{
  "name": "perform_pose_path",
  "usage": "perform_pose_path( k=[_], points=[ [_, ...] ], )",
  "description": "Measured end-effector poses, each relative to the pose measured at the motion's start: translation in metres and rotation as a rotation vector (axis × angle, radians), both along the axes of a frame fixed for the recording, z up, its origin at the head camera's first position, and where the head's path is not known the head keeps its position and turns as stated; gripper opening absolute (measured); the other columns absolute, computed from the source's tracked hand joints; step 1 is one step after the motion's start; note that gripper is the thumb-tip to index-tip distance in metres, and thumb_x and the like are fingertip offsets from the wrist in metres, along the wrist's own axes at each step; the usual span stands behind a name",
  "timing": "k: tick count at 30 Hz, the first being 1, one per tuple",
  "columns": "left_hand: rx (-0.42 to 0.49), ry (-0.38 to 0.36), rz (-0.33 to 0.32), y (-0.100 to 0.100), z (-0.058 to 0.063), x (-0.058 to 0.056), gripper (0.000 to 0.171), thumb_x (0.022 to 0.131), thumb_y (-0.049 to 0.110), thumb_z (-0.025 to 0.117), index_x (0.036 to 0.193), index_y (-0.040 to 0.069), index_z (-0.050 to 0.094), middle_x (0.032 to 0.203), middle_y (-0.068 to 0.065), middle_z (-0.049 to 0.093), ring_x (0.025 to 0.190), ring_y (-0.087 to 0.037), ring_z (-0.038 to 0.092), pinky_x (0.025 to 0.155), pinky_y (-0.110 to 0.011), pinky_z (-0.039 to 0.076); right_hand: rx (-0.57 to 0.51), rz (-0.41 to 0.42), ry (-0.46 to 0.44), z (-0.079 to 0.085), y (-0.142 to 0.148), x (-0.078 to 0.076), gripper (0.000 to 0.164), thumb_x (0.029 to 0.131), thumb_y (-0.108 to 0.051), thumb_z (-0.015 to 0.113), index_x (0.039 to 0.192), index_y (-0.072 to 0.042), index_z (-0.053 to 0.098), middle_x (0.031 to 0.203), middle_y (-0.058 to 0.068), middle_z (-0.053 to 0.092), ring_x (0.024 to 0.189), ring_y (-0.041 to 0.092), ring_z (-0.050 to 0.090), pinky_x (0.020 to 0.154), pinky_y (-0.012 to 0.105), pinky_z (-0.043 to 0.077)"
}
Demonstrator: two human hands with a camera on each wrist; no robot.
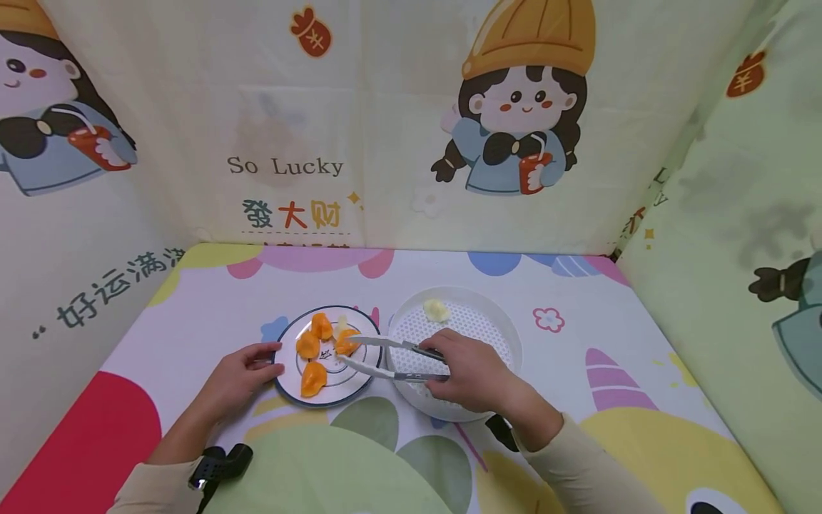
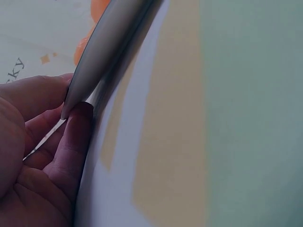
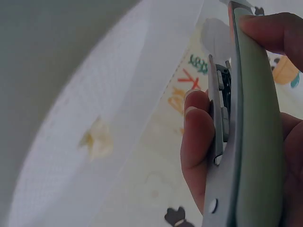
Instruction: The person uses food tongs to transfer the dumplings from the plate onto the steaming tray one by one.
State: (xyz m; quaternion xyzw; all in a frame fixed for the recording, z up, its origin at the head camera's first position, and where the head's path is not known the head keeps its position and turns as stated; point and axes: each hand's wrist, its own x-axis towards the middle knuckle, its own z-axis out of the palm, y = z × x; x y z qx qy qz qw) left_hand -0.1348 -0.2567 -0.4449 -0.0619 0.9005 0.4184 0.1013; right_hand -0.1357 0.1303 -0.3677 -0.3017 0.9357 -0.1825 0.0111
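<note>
A white plate (image 1: 347, 391) with a dark blue rim holds several orange pieces (image 1: 314, 379) and one small pale piece (image 1: 341, 326). My left hand (image 1: 240, 378) pinches the plate's left edge, fingers on both sides of the rim in the left wrist view. In my right hand (image 1: 478, 371) I grip metal tongs (image 1: 372, 370) with pale green handle covers, seen close up in the right wrist view. Their two arms stand apart, tips over the plate's right side, the upper one overlapping an orange piece (image 1: 347, 343).
Right of the plate sits a round white perforated tray (image 1: 488, 325) with a pale yellow piece (image 1: 437, 310) near its far side; the tongs and right hand pass over it. A printed cloth (image 1: 559, 371) covers the table, and patterned fabric walls (image 1: 398, 143) surround it.
</note>
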Motion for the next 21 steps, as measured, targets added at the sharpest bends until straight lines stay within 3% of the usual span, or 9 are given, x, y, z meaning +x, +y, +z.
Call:
perform_pose_path(
  k=[8, 21],
  points=[
    [0.005, 0.001, -0.010, -0.002, -0.002, -0.001, 0.065, 0.094, 0.042, 0.069, 0.143, 0.003, 0.051, 0.135, -0.027, 0.056, 0.119, -0.040, 0.054, 0.104, -0.061, 0.039, 0.079, 0.016, -0.118, -0.003, -0.031, 0.004, 0.049, 0.083, -0.027, 0.076, 0.129, -0.014, 0.064, 0.122, -0.001, 0.062, 0.098, 0.015, 0.060, 0.080, 0.034, 0.054],
    [0.004, 0.019, -0.026, -0.003, 0.000, 0.000, 0.065, 0.094, 0.042, 0.069, 0.142, 0.002, 0.052, 0.132, -0.026, 0.058, 0.117, -0.040, 0.055, 0.103, -0.062, 0.040, 0.155, 0.032, -0.139, -0.005, -0.047, 0.000, 0.059, 0.079, -0.033, 0.081, 0.133, -0.015, 0.063, 0.128, -0.001, 0.061, 0.101, 0.014, 0.059, 0.079, 0.030, 0.055]
  ],
)
